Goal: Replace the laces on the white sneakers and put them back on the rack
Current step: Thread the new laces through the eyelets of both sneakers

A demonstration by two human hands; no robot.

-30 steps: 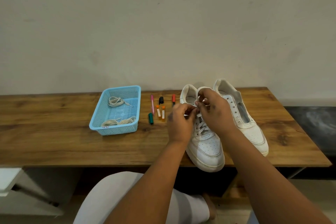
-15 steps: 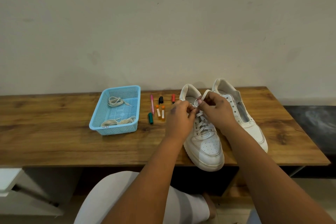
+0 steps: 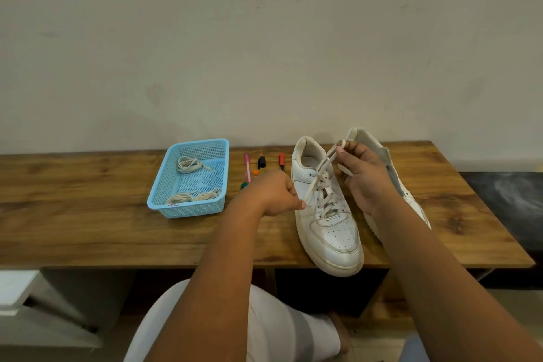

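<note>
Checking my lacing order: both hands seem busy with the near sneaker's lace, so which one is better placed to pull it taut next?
Probably the right hand: it pinches the lace high above the sneaker, free to draw upward. The left hand holds the other end low beside the sneaker.

One head-worn camera looks forward and down from close above the surface [image 3: 88, 229], facing a plain wall [image 3: 264, 38], with both forearms reaching in from below.
</note>
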